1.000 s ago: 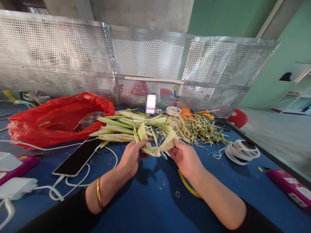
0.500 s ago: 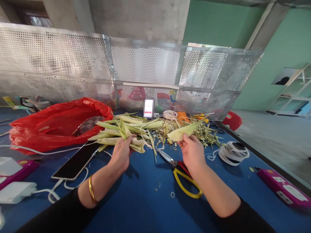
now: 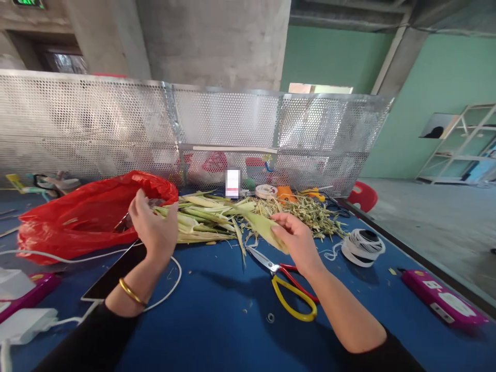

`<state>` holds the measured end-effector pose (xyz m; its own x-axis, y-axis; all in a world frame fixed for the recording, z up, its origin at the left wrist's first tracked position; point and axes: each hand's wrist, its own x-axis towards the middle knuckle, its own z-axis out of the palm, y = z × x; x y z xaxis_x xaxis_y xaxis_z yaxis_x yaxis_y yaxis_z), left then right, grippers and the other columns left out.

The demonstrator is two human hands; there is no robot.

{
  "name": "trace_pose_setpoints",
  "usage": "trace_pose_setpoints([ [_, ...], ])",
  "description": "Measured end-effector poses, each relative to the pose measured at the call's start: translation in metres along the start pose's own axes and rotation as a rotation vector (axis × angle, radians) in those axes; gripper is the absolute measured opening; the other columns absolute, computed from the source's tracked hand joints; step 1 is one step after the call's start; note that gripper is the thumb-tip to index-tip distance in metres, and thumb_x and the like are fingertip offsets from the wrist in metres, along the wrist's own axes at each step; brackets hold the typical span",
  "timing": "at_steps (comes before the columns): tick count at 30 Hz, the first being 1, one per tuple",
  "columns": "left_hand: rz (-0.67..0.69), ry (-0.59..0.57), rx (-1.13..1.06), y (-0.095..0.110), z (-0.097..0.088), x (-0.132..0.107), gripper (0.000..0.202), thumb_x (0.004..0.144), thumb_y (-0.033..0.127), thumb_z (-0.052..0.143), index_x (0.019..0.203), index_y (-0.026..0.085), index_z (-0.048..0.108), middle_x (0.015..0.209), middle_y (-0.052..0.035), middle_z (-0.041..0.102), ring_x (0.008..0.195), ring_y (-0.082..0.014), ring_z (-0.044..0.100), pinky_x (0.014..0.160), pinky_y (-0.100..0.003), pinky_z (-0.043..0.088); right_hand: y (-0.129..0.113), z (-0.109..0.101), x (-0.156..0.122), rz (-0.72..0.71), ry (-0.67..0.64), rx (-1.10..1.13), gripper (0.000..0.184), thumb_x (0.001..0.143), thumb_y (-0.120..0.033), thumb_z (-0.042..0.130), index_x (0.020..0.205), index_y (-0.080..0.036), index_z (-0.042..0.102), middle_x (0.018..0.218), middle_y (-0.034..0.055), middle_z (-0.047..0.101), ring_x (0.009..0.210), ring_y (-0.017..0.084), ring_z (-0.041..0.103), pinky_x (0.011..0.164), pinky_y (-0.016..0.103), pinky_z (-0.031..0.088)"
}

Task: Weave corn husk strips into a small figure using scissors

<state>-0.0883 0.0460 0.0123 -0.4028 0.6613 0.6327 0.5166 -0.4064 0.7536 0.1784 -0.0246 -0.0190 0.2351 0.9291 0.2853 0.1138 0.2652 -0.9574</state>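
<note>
My right hand pinches a pale green corn husk by its lower end, above the table and in front of the piles. My left hand is raised with thumb and fingers apart and nothing visible in it, in front of the red plastic bag. To its right lies a heap of long corn husks. Scissors with one yellow and one red handle lie below my right hand, blades pointing to the husks.
Trimmed husk scraps lie at the back right, near a spool of white cord. A purple power strip sits at the right edge. A phone and white cables lie left. A perforated metal screen stands behind.
My left hand has let go of the husks it held and moved left and up, opening. My right hand keeps its husk, now turned with its tip to the left.
</note>
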Motion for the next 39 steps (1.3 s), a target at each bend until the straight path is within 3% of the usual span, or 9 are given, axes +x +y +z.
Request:
trace_pose_setpoints([
  [1,0.142,0.042,0.017,0.011,0.001,-0.010,0.047,0.073,0.027,0.065,0.117,0.016,0.055,0.124,-0.0120,0.056,0.118,-0.0283,0.047,0.100,-0.039,0.035,0.000,0.001,-0.001,-0.016,-0.048,-0.043,0.025,0.075,-0.030,0.063,0.098,-0.021,0.064,0.087,0.0030,0.066,0.074,0.017,0.057,0.066,0.028,0.044],
  [2,0.254,-0.077,0.003,0.022,0.002,-0.021,0.039,0.077,0.029,0.061,0.115,0.018,0.058,0.123,-0.0100,0.057,0.117,-0.0262,0.048,0.101,-0.036,0.034,0.000,0.002,-0.002,-0.031,-0.112,-0.073,0.025,0.075,-0.028,0.063,0.099,-0.021,0.063,0.087,0.0026,0.066,0.073,0.017,0.057,0.066,0.028,0.044],
  [4,0.331,-0.526,-0.072,0.041,0.009,-0.042,0.023,0.083,0.032,0.055,0.098,0.022,0.069,0.103,-0.0060,0.068,0.102,-0.0227,0.056,0.094,-0.030,0.037,0.000,0.005,-0.006,-0.055,-0.264,-0.096,0.026,0.075,-0.024,0.062,0.101,-0.023,0.063,0.084,0.0012,0.066,0.071,0.016,0.058,0.066,0.028,0.044],
  [7,0.131,-1.009,-0.102,0.053,0.020,-0.064,0.026,0.079,0.041,0.057,0.071,0.021,0.072,0.063,-0.0015,0.063,0.063,-0.0174,0.054,0.063,-0.024,0.038,-0.003,0.010,-0.014,-0.087,-0.384,-0.101,0.028,0.075,-0.021,0.063,0.103,-0.024,0.064,0.083,0.0001,0.067,0.074,0.017,0.061,0.069,0.029,0.046],
  [9,-0.025,-1.154,-0.134,0.049,0.025,-0.070,0.035,0.078,0.044,0.057,0.057,0.017,0.066,0.049,0.0022,0.049,0.049,-0.0121,0.041,0.050,-0.023,0.029,-0.004,0.009,-0.018,-0.055,-0.374,-0.106,0.029,0.073,-0.022,0.065,0.102,-0.024,0.064,0.084,0.0003,0.067,0.075,0.017,0.061,0.070,0.029,0.046],
  [18,-0.499,-1.081,-0.251,0.024,0.031,-0.087,0.026,0.065,0.041,0.065,0.069,0.015,0.060,0.056,0.0047,0.050,0.052,-0.0100,0.040,0.050,-0.021,0.028,0.010,-0.006,-0.023,0.370,-0.273,0.209,0.021,0.071,-0.037,0.072,0.074,-0.017,0.065,0.076,0.0021,0.065,0.072,0.016,0.060,0.061,0.025,0.043],
  [24,-0.394,-1.081,-0.191,0.018,0.034,-0.090,0.021,0.057,0.026,0.071,0.066,0.017,0.054,0.055,0.0072,0.045,0.054,-0.0094,0.039,0.049,-0.020,0.027,0.017,0.003,-0.027,0.245,-0.185,0.032,0.022,0.076,-0.038,0.067,0.065,-0.020,0.059,0.054,-0.0028,0.056,0.054,0.013,0.051,0.056,0.025,0.038],
  [29,-0.606,-1.195,-0.377,0.025,0.033,-0.090,0.033,0.065,0.044,0.067,0.079,0.014,0.062,0.065,0.0008,0.057,0.058,-0.0120,0.048,0.054,-0.022,0.034,0.018,0.009,-0.031,0.243,-0.220,-0.035,0.023,0.079,-0.039,0.062,0.068,-0.020,0.058,0.050,-0.0039,0.053,0.052,0.013,0.051,0.055,0.025,0.040],
  [39,-0.364,-0.977,-0.260,0.029,0.037,-0.092,0.026,0.071,0.040,0.062,0.071,0.015,0.060,0.062,0.0033,0.054,0.058,-0.0104,0.044,0.055,-0.021,0.034,0.017,0.007,-0.029,0.115,-0.238,-0.089,0.022,0.082,-0.035,0.057,0.070,-0.018,0.058,0.052,-0.0034,0.055,0.053,0.012,0.053,0.056,0.023,0.041],
])
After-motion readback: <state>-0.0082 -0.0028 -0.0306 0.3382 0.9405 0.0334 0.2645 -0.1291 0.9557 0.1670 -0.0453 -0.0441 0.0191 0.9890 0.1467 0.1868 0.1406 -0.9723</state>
